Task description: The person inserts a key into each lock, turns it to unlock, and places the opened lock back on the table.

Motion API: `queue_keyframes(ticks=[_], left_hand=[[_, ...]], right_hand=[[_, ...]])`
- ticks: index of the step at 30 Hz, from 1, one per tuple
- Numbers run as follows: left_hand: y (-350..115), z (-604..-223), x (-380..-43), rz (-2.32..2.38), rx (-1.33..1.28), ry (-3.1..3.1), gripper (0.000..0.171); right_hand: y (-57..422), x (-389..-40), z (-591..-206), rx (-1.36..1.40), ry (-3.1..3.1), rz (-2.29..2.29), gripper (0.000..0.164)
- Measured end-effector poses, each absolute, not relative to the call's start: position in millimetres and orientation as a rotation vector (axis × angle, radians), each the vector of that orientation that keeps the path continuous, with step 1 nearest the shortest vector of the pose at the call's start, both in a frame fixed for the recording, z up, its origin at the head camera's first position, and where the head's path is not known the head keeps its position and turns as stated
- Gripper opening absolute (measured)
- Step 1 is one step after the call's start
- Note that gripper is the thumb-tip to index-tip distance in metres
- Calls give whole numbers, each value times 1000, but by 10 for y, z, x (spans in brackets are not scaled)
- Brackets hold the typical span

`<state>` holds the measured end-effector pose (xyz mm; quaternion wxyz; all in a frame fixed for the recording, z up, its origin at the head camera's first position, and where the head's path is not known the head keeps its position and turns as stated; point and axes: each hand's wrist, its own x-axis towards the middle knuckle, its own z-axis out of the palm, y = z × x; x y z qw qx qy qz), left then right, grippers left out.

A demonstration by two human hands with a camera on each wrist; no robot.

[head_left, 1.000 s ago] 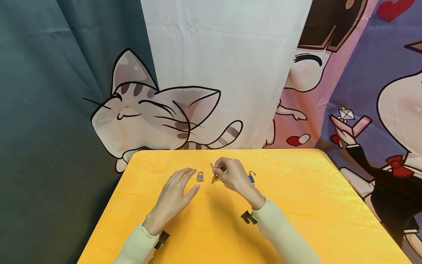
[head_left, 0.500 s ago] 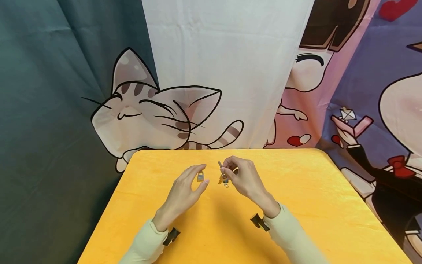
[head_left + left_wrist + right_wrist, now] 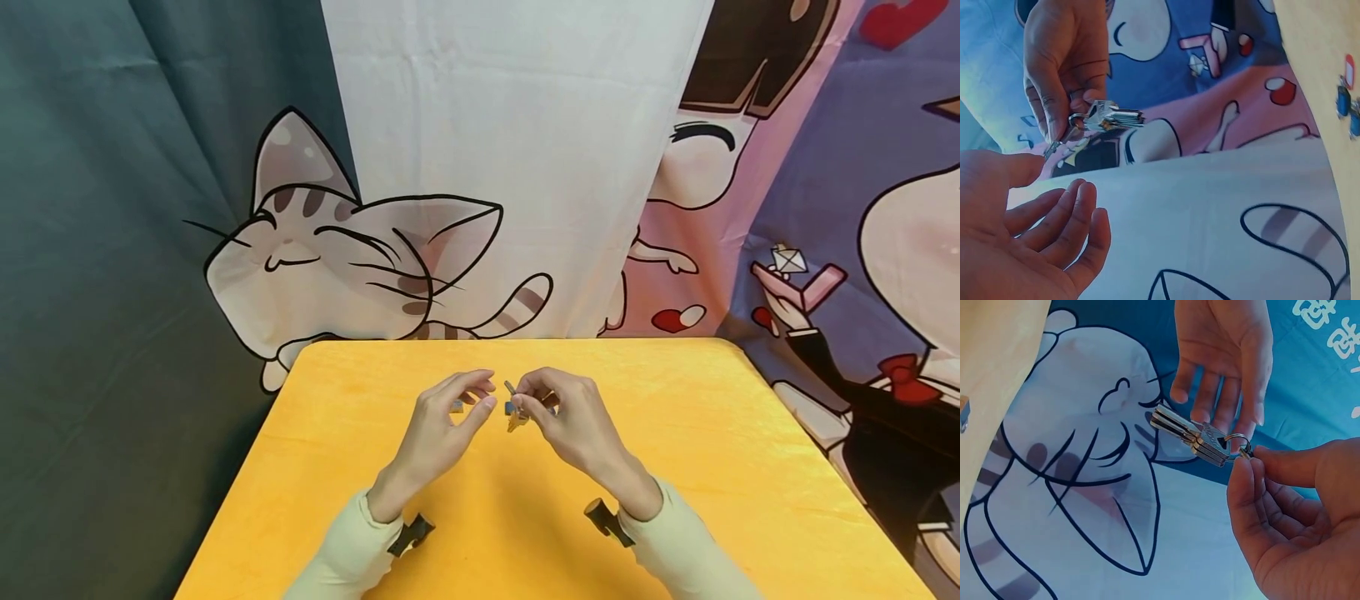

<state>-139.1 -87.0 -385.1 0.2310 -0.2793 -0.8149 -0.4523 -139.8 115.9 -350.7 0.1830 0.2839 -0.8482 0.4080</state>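
Note:
Thumb and fingertips of my right hand (image 3: 581, 421) pinch one key (image 3: 1052, 149) of a bunch of keys (image 3: 1200, 440). The other keys hang together from a metal ring (image 3: 1239, 442), clear of the table. My left hand (image 3: 438, 429) is held just left of the keys, its fingers loosely bent and nothing visible between them. Behind that hand a small padlock (image 3: 457, 407) shows only in part. A blue padlock (image 3: 509, 408) lies behind the keys, partly covered by my right hand.
A yellow cloth covers the table (image 3: 495, 533). Two blue padlocks (image 3: 1343, 101) and a red tag (image 3: 1350, 70) lie at the right edge of the left wrist view. Printed curtains (image 3: 480, 167) hang behind the table.
My left hand has moved right, toward the keys, and now partly covers a padlock. My right hand has shifted right with the keys, which it held throughout.

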Motion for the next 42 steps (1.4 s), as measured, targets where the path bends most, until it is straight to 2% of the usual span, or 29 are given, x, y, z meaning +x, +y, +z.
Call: queue_keyframes(ticks=[10,24,42], left_hand=[[-748,-3802,-1355,-1331,-861,-2187,28],[-668,-3794,-1339,-1399,-881,-2131,11],[-650,-3773,-1314,-1525,-888,-2060,6]], right_hand=[[1240,-1320,-3557,881,-2343,1136,11],[1273,-1266,-3565,925,-2377,1143,12],[1250,-1250,-3711,877,-2353,1092,14]])
